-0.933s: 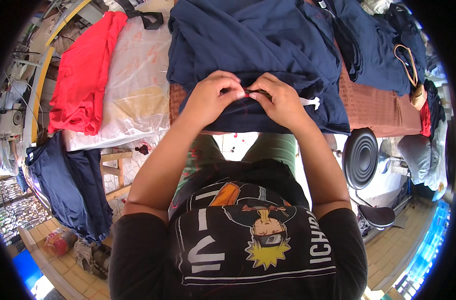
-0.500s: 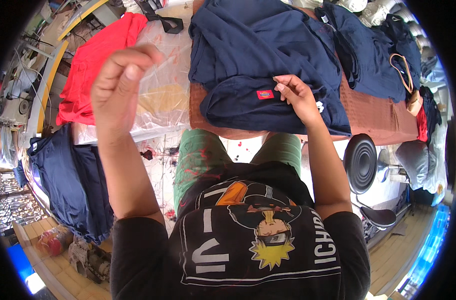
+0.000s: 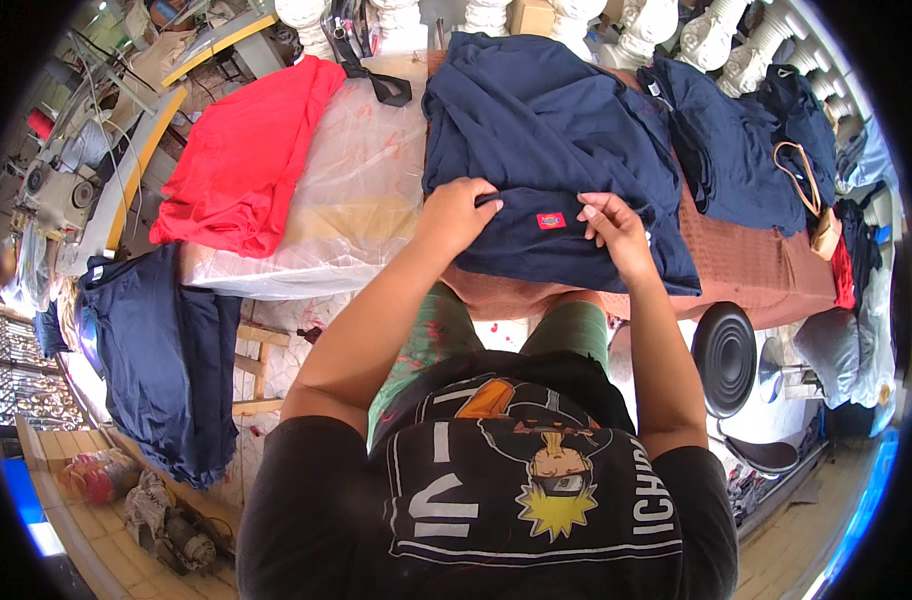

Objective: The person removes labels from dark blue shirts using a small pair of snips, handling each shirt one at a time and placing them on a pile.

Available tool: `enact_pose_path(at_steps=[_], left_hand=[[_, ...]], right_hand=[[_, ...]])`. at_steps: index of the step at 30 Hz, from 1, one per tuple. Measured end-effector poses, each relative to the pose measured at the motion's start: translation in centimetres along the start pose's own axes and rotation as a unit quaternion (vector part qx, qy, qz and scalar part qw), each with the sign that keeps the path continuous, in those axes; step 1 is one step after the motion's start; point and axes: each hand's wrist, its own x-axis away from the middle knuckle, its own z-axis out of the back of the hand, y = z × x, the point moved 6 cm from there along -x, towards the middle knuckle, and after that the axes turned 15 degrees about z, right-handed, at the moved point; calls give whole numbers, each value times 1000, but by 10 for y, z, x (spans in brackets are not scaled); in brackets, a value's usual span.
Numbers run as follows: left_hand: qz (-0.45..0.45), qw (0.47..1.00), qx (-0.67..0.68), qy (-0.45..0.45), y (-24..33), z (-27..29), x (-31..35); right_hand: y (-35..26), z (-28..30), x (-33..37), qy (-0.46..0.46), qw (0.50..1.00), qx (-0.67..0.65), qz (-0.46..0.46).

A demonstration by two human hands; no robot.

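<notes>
A navy blue garment [image 3: 536, 110] is spread over the table in front of me, its near part folded into a band with a small red label [image 3: 551, 221]. My left hand [image 3: 460, 218] is closed at the band's upper edge, left of the label, thumb and fingers pinching the cloth. On the label's other side, my right hand [image 3: 617, 232] has thumb and fingertips pinched together at the same band. Whether anything small is also between those right fingertips cannot be made out.
Red cloth [image 3: 251, 160] lies on a plastic-wrapped surface [image 3: 361, 150] at left, with a black strap [image 3: 384, 88] behind. More navy clothing [image 3: 731, 150] is piled at right, and another bundle [image 3: 156, 350] hangs at lower left. A round black stool seat [image 3: 725, 360] stands right of my legs.
My left hand has come down from its raised place over the plastic-wrapped surface to the navy garment's edge. My right hand stays by the label. The view has shifted slightly.
</notes>
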Motion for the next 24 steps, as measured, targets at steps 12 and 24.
enact_pose_path(at_steps=[12, 24], left_hand=[[92, 996, 7, 9, -26, 2, 6], [270, 851, -356, 277, -182, 157, -7]], right_hand=[[-19, -57, 14, -92, 971, 192, 107], [-1, -38, 12, -82, 986, 132, 60]])
